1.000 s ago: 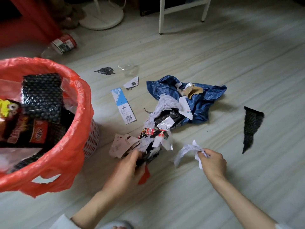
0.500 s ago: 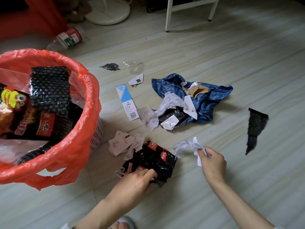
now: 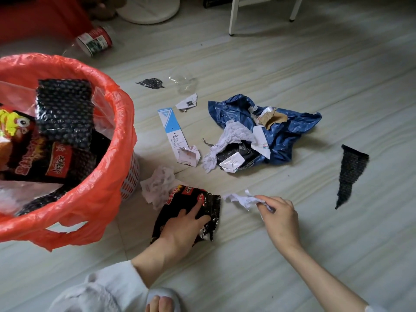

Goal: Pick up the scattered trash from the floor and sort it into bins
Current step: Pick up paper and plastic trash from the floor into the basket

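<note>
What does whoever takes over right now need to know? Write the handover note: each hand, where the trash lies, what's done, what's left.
Left hand: fingers flat on the black snack wrapper on the floor, no grip on it yet.
Right hand: pinches a crumpled white paper just off the floor.
Done: the red-lined bin already holds a snack bag and black bubble wrap.
Left on the floor: crumpled receipt beside the wrapper, blue-and-white tag, blue plastic bag with papers and cardboard on it, black bubble wrap strip, small black scrap, clear plastic, bottle behind the bin.
</note>
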The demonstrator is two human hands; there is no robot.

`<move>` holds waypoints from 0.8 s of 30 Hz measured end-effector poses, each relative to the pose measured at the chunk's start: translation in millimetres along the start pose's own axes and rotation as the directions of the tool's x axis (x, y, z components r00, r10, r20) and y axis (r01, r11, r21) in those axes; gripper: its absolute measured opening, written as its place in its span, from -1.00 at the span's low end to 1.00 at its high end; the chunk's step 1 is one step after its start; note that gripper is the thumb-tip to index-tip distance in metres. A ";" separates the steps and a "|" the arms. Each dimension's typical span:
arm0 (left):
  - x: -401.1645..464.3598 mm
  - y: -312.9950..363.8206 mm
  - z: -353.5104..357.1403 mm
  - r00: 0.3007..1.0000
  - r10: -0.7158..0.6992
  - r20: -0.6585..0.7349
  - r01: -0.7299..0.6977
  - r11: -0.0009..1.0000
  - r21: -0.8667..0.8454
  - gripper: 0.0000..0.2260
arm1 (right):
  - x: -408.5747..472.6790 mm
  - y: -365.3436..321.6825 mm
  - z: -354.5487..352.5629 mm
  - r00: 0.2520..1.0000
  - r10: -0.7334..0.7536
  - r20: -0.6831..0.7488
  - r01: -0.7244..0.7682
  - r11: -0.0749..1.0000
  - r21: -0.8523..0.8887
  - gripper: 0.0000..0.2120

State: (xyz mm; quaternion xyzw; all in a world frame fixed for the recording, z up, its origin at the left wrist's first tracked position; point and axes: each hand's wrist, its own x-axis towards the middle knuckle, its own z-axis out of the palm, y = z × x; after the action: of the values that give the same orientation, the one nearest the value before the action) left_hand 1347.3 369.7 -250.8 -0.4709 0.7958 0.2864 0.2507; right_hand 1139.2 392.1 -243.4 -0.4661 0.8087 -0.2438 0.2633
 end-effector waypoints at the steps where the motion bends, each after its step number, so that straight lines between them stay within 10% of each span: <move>1: 0.8 0.1 0.6 1.000 -0.005 -0.028 0.007 0.999 0.050 -0.29 | 0.3 0.3 0.1 1.000 -0.002 0.009 0.002 1.000 -0.001 -0.79; 5: 1.8 -6.2 12.0 0.922 0.190 -0.339 -0.094 0.955 0.282 -0.25 | 0.6 0.0 0.9 0.999 -0.004 0.032 0.004 1.000 -0.010 -0.79; 10: 6.8 -17.0 12.0 0.828 0.426 -0.366 -0.216 0.843 0.492 -0.89 | 3.0 -5.5 1.1 0.997 -0.016 0.079 0.015 1.000 0.010 -0.78; 21: -49.8 -7.6 -85.3 0.701 0.223 -0.677 -0.380 0.921 -0.090 -0.77 | 10.5 -101.8 -36.2 0.984 -0.136 -0.118 0.154 0.975 0.159 -0.78; 24: -91.9 -9.4 -133.0 0.561 0.112 -0.820 -0.406 0.901 -0.155 -0.65 | 10.0 -155.5 -54.9 0.976 -0.182 -0.121 0.207 0.947 0.244 -0.81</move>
State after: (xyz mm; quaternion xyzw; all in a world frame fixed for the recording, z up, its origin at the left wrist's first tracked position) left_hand 1378.0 329.6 -96.9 -0.4586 0.8248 0.2085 -0.2567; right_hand 1196.3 322.0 -105.1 -0.4934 0.7324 -0.3929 0.2563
